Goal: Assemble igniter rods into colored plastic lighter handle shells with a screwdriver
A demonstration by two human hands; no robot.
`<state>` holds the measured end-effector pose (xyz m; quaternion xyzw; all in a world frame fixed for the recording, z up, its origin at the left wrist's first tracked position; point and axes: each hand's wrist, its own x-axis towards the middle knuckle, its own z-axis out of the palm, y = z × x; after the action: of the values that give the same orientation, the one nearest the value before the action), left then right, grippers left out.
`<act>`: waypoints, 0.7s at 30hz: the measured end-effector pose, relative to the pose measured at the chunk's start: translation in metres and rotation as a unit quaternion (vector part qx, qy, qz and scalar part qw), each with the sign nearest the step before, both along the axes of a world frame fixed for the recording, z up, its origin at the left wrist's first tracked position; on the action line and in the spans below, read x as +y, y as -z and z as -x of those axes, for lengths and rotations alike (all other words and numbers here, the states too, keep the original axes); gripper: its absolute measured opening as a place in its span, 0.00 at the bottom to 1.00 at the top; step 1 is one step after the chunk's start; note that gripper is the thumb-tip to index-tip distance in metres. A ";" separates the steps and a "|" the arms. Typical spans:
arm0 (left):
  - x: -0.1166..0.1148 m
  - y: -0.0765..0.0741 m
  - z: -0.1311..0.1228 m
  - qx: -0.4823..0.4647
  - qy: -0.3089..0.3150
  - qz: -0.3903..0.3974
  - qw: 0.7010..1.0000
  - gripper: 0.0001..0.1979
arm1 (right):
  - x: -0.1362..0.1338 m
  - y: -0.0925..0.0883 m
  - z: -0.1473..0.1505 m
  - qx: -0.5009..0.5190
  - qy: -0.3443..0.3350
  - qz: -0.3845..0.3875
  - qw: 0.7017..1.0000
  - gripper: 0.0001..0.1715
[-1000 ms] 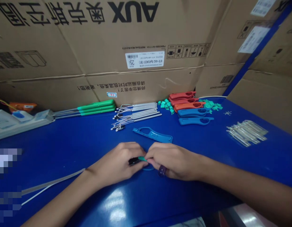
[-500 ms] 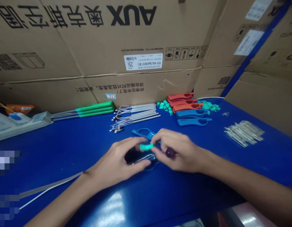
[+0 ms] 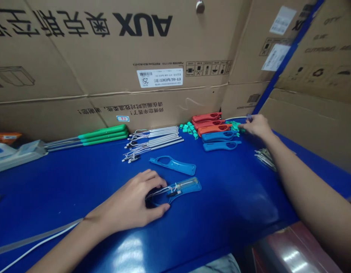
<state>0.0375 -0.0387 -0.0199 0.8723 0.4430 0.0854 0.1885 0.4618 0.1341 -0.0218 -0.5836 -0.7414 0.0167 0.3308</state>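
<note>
Your right hand (image 3: 256,126) had left the shell (image 3: 186,185), where half a second before it pinched a green cap beside your left, and had reached out to about 2 o'clock, onto the cap pile (image 3: 235,125) past the red and blue handles (image 3: 217,136). That left the shell, with its wires and clear tube laid in, on the table (image 3: 78,182) under your left hand (image 3: 135,201) alone, the loose cover (image 3: 172,165) lying apart at its 12 o'clock. Your left hand was curled, thumb and fingertips pressing the shell's near end; your right arm was stretched long, fingers down among the caps, though whether they pinched one could not be told
</note>
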 end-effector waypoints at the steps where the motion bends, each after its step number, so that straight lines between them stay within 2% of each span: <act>1: 0.000 -0.001 0.001 0.004 0.001 -0.001 1.000 0.15 | 0.000 0.003 0.001 0.005 0.044 0.017 0.999 0.25; 3: 0.000 -0.002 0.001 0.012 0.004 -0.002 1.000 0.15 | 0.000 0.005 0.005 0.019 0.153 0.048 0.987 0.24; 6: 0.000 -0.003 0.002 0.022 0.005 -0.006 1.000 0.15 | 0.000 0.002 0.010 0.032 0.245 0.075 0.966 0.23; 9: 0.000 -0.005 0.003 0.030 0.007 -0.010 0.999 0.15 | -0.003 -0.010 0.020 0.040 0.278 0.057 0.958 0.23; 12: -0.001 -0.005 0.002 0.028 0.010 -0.026 0.999 0.17 | -0.016 -0.027 0.046 0.044 0.268 -0.018 0.962 0.22; 14: -0.002 -0.004 0.000 0.017 0.017 -0.042 0.999 0.20 | -0.035 -0.037 0.077 0.044 0.217 -0.072 0.972 0.20; 15: -0.002 -0.003 -0.001 0.008 0.021 -0.048 0.999 0.21 | -0.048 -0.040 0.096 0.042 0.167 -0.086 0.981 0.20; 17: -0.002 0.001 -0.004 -0.012 0.026 -0.056 0.998 0.19 | -0.076 -0.041 0.133 0.048 -0.051 -0.063 0.996 0.20; 19: -0.001 0.004 -0.005 -0.029 0.027 -0.059 0.997 0.14 | -0.104 -0.036 0.165 0.015 -0.250 0.020 0.968 0.20; 20: -0.001 0.005 -0.005 -0.035 0.030 -0.058 0.997 0.13 | -0.115 -0.033 0.177 -0.016 -0.317 0.072 0.946 0.16; 21: 0.000 0.005 -0.005 -0.040 0.034 -0.055 0.997 0.12 | -0.123 -0.030 0.185 -0.053 -0.351 0.120 0.927 0.12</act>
<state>0.0424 -0.0390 -0.0252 0.8918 0.3999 0.1377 0.1609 0.2765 0.0108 0.0077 -0.3215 -0.9079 0.1893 0.1911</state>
